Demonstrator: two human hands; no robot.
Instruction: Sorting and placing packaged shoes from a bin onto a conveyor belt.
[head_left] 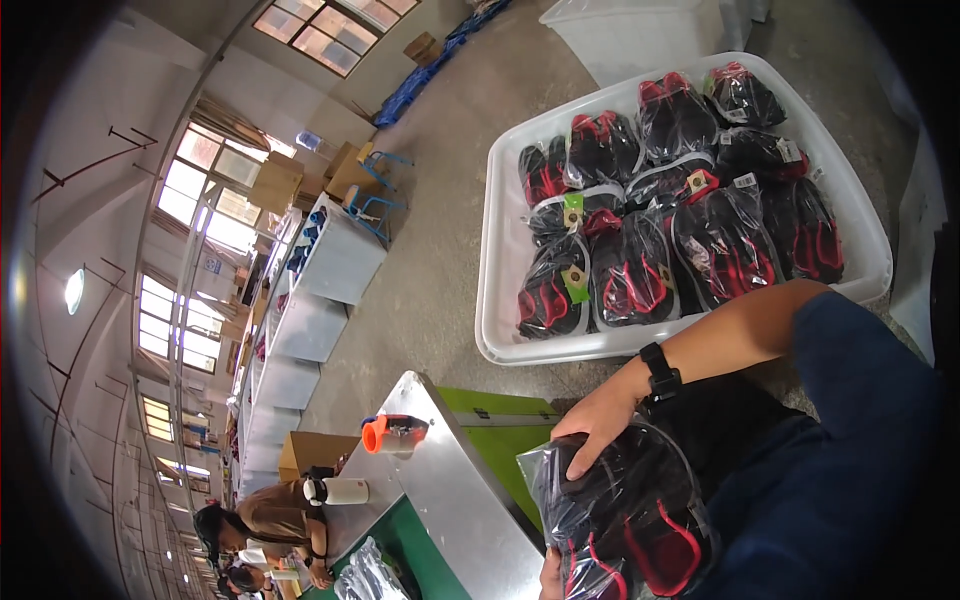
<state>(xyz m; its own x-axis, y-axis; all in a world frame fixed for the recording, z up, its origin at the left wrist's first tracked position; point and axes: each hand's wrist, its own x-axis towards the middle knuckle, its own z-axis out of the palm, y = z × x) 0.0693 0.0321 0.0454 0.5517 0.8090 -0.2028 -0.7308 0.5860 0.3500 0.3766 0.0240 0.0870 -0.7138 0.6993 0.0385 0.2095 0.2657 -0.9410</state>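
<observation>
Head view, looking steeply down and tilted.

Bagged shoe pair (625, 515): black with red trim, sealed in a clear plastic bag, held low in frame at about 6 o'clock, close against the person's dark blue clothing. Long axis of the bundle runs roughly from 11 o'clock (upper end, by the steel edge) to 5 o'clock (lower end, red sole loop showing).

Right hand (600, 425): lies flat on top of the bag's upper end, forearm entering from 2 o'clock, black wristband (660, 372) on the wrist. Fingers (578, 455) curl down over the bag's near edge, slightly spread, pressing on the plastic rather than pinching it. The bulk of the bag lies from these fingers toward 5 o'clock.

Left hand (550, 575): only a sliver shows at the bottom edge, at 7 o'clock from the bag, touching its lower left corner. Cannot tell how its fingers are set; they are under the bag or out of frame.

The right hand is the one plainly in command of the bundle; the left appears only to prop it from below.

Surroundings: steel-topped bench (440, 480) with green side panel runs just beside the bag at 9 to 10 o'clock, carrying an orange-capped tool (392, 433). White plastic tray (500, 300) on the concrete floor at 12 to 1 o'clock, well apart from the hands, filled with matching bagged shoes (680, 220). Other workers sit far off at 8 o'clock.
</observation>
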